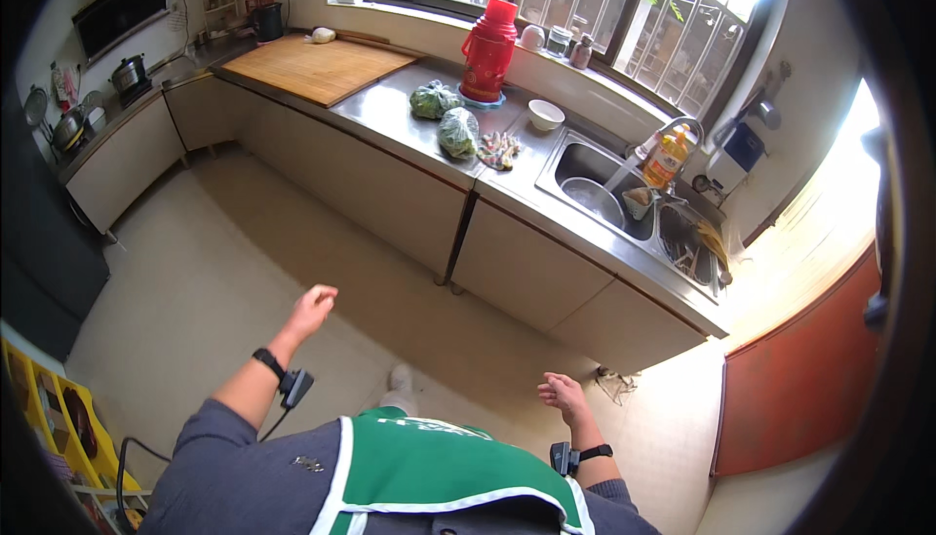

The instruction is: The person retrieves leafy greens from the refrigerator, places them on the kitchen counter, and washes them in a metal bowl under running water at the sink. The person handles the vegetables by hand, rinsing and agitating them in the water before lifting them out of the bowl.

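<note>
My left hand (316,306) hangs over the floor with its fingers curled in, and nothing shows in it. Lower on the right, my right hand (561,392) is held in the air, fingers loosely apart and holding nothing. Both hands are away from the steel counter (398,122) in front of me. Water runs from the faucet (647,147) into a metal basin (585,195) inside the sink (574,157). Two plastic bags of green vegetables (458,133) lie on the counter beside a crumpled cloth (499,150), a white bowl (545,115) and a red thermos flask (490,52).
A wooden board (318,67) covers the counter's far left part. An orange detergent bottle (667,158) stands behind the sink. The stove side holds a pot (129,74). At lower left is a yellow shelf (102,454); a reddish door panel (801,374) stands at right.
</note>
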A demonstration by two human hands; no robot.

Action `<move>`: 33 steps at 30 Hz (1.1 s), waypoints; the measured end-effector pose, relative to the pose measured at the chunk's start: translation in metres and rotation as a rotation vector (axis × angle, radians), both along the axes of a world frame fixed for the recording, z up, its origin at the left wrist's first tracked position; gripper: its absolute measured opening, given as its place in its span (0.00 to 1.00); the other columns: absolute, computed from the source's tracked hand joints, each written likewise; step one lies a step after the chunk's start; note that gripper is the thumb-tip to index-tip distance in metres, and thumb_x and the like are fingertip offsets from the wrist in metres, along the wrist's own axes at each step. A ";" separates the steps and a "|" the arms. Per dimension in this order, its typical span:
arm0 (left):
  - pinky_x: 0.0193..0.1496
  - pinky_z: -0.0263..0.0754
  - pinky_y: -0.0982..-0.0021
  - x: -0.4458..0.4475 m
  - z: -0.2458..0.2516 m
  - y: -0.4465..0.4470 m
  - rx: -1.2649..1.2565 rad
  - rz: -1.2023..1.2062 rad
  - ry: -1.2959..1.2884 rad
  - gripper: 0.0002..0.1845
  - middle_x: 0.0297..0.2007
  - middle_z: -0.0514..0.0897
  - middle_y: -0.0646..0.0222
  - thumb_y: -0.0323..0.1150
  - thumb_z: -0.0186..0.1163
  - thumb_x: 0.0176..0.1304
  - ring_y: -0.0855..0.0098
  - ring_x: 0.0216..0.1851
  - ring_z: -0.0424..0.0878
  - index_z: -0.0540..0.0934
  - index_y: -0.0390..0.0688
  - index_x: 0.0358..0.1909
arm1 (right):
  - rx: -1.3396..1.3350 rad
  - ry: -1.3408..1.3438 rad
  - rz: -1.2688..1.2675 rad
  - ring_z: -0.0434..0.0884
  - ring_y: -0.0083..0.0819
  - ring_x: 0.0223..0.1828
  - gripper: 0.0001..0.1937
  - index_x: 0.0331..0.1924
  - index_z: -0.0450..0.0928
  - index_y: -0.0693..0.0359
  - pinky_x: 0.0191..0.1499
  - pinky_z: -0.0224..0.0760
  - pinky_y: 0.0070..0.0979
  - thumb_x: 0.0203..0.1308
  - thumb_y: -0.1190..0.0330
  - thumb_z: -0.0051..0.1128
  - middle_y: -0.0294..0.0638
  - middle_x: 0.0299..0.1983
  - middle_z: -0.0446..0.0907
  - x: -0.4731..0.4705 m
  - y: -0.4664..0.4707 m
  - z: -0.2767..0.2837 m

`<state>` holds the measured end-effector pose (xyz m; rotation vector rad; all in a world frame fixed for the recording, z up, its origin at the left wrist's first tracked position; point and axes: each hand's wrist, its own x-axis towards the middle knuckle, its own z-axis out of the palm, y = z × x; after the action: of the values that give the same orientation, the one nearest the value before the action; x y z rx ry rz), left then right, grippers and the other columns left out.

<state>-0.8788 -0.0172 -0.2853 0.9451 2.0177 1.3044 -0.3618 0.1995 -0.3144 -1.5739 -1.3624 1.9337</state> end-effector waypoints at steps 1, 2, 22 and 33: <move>0.42 0.75 0.73 -0.012 0.009 0.039 -0.017 -0.003 0.049 0.12 0.37 0.83 0.69 0.32 0.54 0.64 0.77 0.37 0.79 0.78 0.40 0.47 | 0.008 -0.002 -0.022 0.80 0.25 0.33 0.16 0.55 0.72 0.61 0.36 0.75 0.21 0.67 0.65 0.47 0.41 0.37 0.82 -0.004 0.016 0.004; 0.45 0.74 0.72 -0.026 0.018 0.078 0.038 -0.029 0.041 0.12 0.39 0.83 0.68 0.33 0.54 0.64 0.76 0.40 0.79 0.79 0.39 0.46 | 0.017 -0.001 -0.031 0.80 0.25 0.33 0.16 0.55 0.71 0.62 0.35 0.75 0.21 0.67 0.65 0.47 0.41 0.38 0.82 -0.008 0.033 0.008; 0.47 0.75 0.59 -0.120 0.086 0.599 -0.452 0.056 0.609 0.28 0.42 0.84 0.56 0.57 0.62 0.50 0.57 0.46 0.81 0.81 0.42 0.41 | 0.184 0.105 -0.616 0.76 0.21 0.28 0.14 0.51 0.73 0.60 0.32 0.71 0.18 0.67 0.63 0.49 0.35 0.31 0.80 0.037 0.319 0.112; 0.40 0.74 0.61 -0.112 0.137 0.640 -0.252 -0.070 0.725 0.14 0.31 0.83 0.56 0.40 0.62 0.52 0.56 0.36 0.81 0.81 0.38 0.31 | 0.259 0.212 -0.533 0.79 0.25 0.31 0.15 0.52 0.72 0.56 0.33 0.73 0.22 0.65 0.61 0.50 0.37 0.36 0.81 0.097 0.612 0.132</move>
<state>-0.9910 0.6225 -0.1483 1.4903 2.5623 0.6821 -0.2651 0.8110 -0.1823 -1.3822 -0.9382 1.4853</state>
